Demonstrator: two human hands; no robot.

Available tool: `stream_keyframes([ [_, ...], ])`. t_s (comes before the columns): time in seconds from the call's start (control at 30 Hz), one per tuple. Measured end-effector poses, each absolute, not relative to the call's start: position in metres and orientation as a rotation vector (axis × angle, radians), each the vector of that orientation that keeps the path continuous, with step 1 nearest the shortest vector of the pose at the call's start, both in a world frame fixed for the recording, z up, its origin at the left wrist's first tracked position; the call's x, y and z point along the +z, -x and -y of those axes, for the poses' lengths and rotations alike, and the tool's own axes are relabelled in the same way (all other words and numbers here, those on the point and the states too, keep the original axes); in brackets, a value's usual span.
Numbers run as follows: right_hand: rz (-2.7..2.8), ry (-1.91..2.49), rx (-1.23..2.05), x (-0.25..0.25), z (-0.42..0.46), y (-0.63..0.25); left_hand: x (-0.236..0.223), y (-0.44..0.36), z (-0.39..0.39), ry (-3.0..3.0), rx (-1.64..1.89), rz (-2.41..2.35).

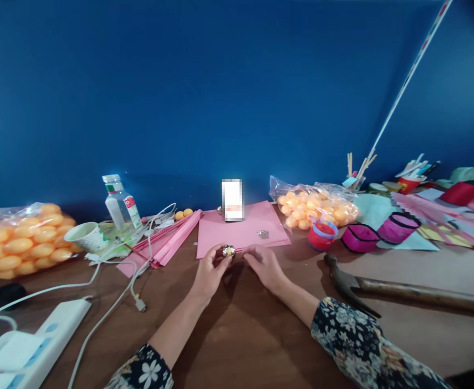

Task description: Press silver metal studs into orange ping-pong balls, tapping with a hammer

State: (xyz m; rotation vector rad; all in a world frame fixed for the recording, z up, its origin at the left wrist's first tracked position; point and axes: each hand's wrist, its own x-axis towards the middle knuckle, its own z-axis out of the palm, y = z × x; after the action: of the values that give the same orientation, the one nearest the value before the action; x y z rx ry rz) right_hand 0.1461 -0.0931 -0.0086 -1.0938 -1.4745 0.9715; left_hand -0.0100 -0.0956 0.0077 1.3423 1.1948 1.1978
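My left hand (212,273) pinches a small shiny silver ball (228,250) with a yellowish spot on it, between thumb and fingers. A short gap to the right, my right hand (263,266) is closed in a pinch. Whatever its fingertips hold, if anything, is too small to make out. Both hands are at the near edge of the pink paper sheets (212,229). A little pile of silvery bits (263,234) lies on that paper. Toward the back of the sheets stands an upright phone-like object (232,200) with its front blurred out.
Bags of orange balls (21,237) stand left and right. A paper cup (86,236), clear bottle (119,202), cables and a power strip (42,346) are on the left. A red tub (322,234), purple fabric rings (360,237) and a hammer (382,286) lie right. Behind rises a blue wall.
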Motion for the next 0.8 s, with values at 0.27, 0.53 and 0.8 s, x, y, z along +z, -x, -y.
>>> stream_keyframes([
  [0.27,1.158,1.038,1.275,-0.01,0.088,-0.147,-0.007,-0.008,0.094,-1.268,1.331,-1.094],
  [0.53,1.324,0.981,1.187,-0.009,0.091,-0.144,-0.008,-0.006,0.098,-1.267,1.292,-1.087],
  [0.8,1.302,1.004,1.204,-0.009,0.093,-0.145,-0.013,-0.005,0.099,-1.154,1.338,-1.003],
])
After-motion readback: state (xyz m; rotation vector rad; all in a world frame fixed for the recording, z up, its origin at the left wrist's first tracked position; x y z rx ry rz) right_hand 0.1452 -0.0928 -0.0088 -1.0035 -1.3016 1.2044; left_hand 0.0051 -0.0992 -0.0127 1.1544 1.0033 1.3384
